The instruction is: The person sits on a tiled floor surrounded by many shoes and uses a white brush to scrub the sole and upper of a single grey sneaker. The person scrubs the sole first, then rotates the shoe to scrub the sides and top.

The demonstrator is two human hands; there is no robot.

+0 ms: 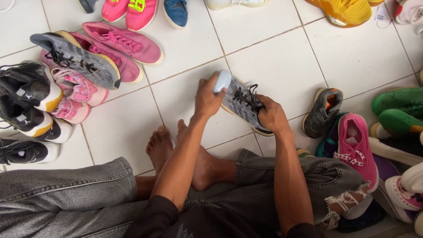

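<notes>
You are sitting on the white tiled floor (282, 57) with your bare feet (176, 147) crossed in front of you and your grey denim legs to either side. Your right hand (272, 115) is clamped around the heel end of a grey-and-white knit sneaker with black laces (241, 102), holding it up just above the tiles, with its toe pointing away to your left. Your left hand (208, 97) is closed around a small pale blue rounded brush-like object (222, 81), which is pressed against the toe of that sneaker; what the object is exactly you cannot tell from here. To your left lies a heap of footwear: a grey mesh running shoe with a yellow-edged sole (77, 59) resting on top of a pair of pink low-top shoes (125, 44), lighter pink trainers (77, 90) just below it, and black-and-white high-top shoes (28, 101) stacked near the edge of the view. To your right, near your knee, a dark grey child's shoe with an orange lining (324, 112) stands beside a bright pink trainer with white laces (356, 147), and green shoes (398, 108) lie further out. An orange shoe (346, 11) sits at the far top right.
</notes>
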